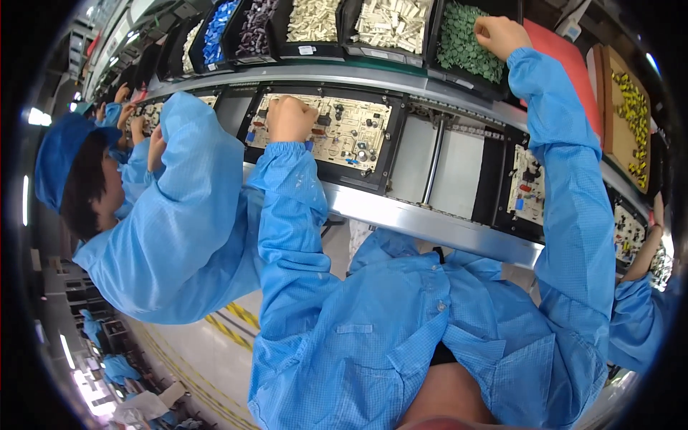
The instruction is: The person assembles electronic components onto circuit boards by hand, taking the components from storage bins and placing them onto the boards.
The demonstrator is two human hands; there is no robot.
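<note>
My left hand (290,120) is closed over the left part of a cream circuit board (351,132) that carries several small black, red and blue parts. The board lies in a black frame (326,172) on the conveyor line. What the curled left fingers hold, if anything, is hidden behind the hand. Up at the far right, my right hand (504,37) reaches to a black bin of small green components (466,54). Its fingers are pinched together at the bin's right side, and whatever is between them is too small to name.
Left of the green bin stand bins of white parts (390,25), cream parts (313,20), dark parts (256,29) and blue parts (218,32). A cardboard tray of yellow-black parts (631,122) is at right. A co-worker in blue (172,222) works close on my left. Metal rails (401,213) edge the conveyor.
</note>
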